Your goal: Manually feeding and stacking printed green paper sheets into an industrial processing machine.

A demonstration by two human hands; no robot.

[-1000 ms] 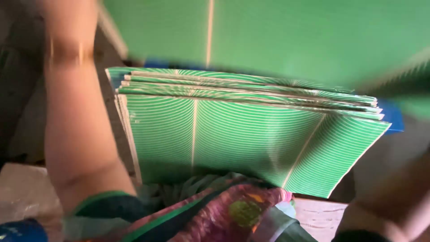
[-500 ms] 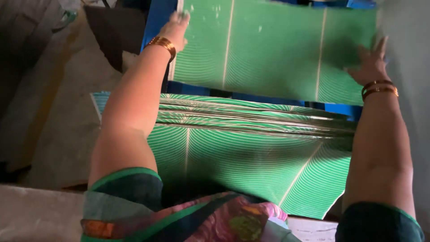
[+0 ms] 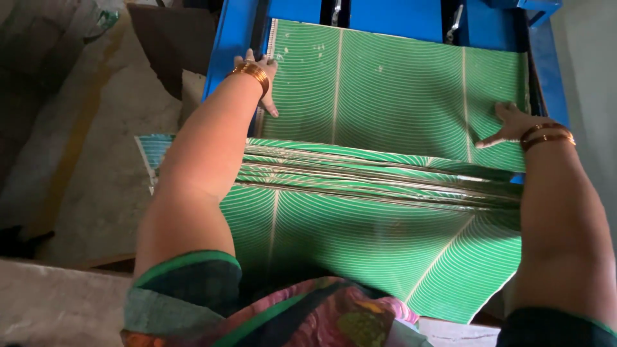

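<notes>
Top green sheet (image 3: 398,90) is lying flat on the bed of the blue machine (image 3: 231,38), far edge up against the machine's back end. It's leaf-patterned, with pale curved lines and a few straight ribs running front to back.

Left hand (image 3: 260,74): open, fingers spread, pressing on the sheet's left edge right where it meets the blue frame. It isn't pinching anything.

Right hand (image 3: 508,125): open too, palm down, fingers pointing inward, flat on the sheet near its right edge. Gold bangles on both wrists, left (image 3: 252,72) and right (image 3: 546,135).

Stack of the same green sheets (image 3: 360,225) sits just in front of the person, between body and machine. Its edges are fanned a bit and its near right corner hangs out past the rest. The sheet's near edge is just above the stack's far edge; can't tell if they touch.

My read: this is the lay-and-square step, with one sheet off the stack being seated on the bed and held down by both palms. The left edge looks close to the frame. I can't judge the right edge, since the hand and frame hide the gap.

What a further move calls for, as I see it:
- even pressure from both palms so the sheet doesn't skew
- sheet kept flat, no buckle in the middle
- fingers and bangles clear of the gap at the back of the machine

Concrete floor (image 3: 83,148) to the left.
</notes>
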